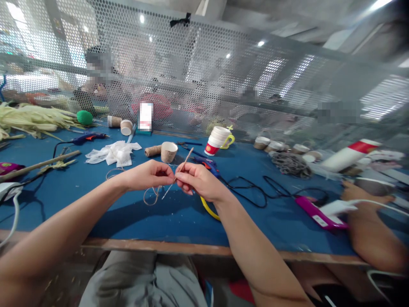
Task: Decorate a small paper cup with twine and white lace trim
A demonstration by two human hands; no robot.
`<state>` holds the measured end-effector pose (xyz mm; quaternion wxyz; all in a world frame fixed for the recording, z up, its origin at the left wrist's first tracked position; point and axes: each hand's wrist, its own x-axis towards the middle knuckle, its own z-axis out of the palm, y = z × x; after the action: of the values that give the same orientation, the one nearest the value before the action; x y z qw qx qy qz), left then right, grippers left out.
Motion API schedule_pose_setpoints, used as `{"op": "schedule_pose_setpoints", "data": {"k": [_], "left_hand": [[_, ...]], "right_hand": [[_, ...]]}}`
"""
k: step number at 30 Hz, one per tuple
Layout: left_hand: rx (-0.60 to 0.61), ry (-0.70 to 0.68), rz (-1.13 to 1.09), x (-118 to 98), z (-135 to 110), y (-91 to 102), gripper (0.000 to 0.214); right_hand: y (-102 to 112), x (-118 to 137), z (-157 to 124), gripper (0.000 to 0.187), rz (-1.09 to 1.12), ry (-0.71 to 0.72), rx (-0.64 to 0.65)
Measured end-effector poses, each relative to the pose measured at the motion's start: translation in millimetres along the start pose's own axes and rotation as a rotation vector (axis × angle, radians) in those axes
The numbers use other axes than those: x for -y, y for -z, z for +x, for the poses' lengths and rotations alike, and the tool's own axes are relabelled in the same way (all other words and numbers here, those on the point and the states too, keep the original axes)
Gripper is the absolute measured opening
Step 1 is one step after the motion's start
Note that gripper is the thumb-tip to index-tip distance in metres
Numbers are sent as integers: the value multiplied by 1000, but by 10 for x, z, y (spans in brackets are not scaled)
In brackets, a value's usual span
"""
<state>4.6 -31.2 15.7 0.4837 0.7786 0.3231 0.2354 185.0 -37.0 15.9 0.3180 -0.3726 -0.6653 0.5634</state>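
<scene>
Both hands meet in front of me over the blue table. My left hand pinches a thin brown twine, which hangs in a loop below its fingers. Fingertips of my right hand are closed on the same twine, and a short stiff-looking length sticks up from them. A thin pale strand slants down between the hands; what it is I cannot tell. Just behind them stand a twine-wrapped paper cup and a lying spool of twine. A yellow curved piece shows partly beneath my right forearm.
Behind are a blue glue gun with black cord, stacked paper cups, crumpled white plastic, a phone and a perforated metal screen. At right, a co-worker's hand holds a cup near a purple power strip.
</scene>
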Motion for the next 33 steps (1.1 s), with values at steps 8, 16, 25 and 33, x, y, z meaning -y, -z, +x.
{"op": "schedule_pose_setpoints", "data": {"k": [8,16,25,33], "left_hand": [[-159,-158,255,-7,7,-46,11],[-341,-299,372,63,71,-135,11],[-97,-44,-49,86,65,-99,21],[-186,-42,45,63,80,-114,19]], "right_hand": [[18,-12,10,21,41,2,-34],[47,-20,13,22,90,9,-62],[37,-7,15,23,66,35,-59],[-3,-41,46,25,-123,29,-160]]}}
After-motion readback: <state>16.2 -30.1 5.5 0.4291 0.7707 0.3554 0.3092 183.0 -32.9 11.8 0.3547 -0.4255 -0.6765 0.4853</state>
